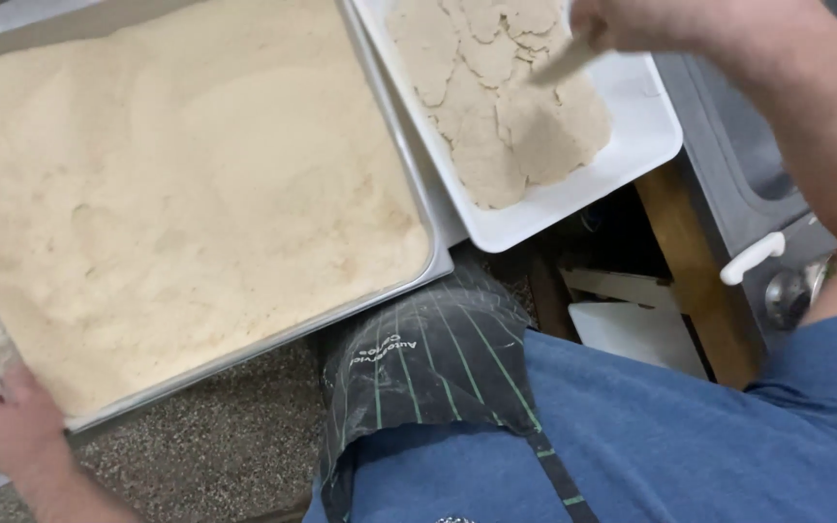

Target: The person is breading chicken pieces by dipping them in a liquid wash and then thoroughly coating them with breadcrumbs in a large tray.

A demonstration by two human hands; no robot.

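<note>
A large metal tray [438,254] full of pale breadcrumbs fills the left and centre of the view. My left hand [7,426] grips its near left corner at the bottom left. To its right sits a white rectangular tray [643,136] holding several flat breaded pieces [496,107]. My right hand [622,24] is above that white tray at the top edge, closed on a blurred, slim utensil [564,63] that points down toward the pieces.
A speckled stone counter [225,446] shows under the metal tray. A dark striped apron [428,358] and blue shirt are in the foreground. At right stand a wooden post [695,281] and a grey appliance with a white handle [753,257].
</note>
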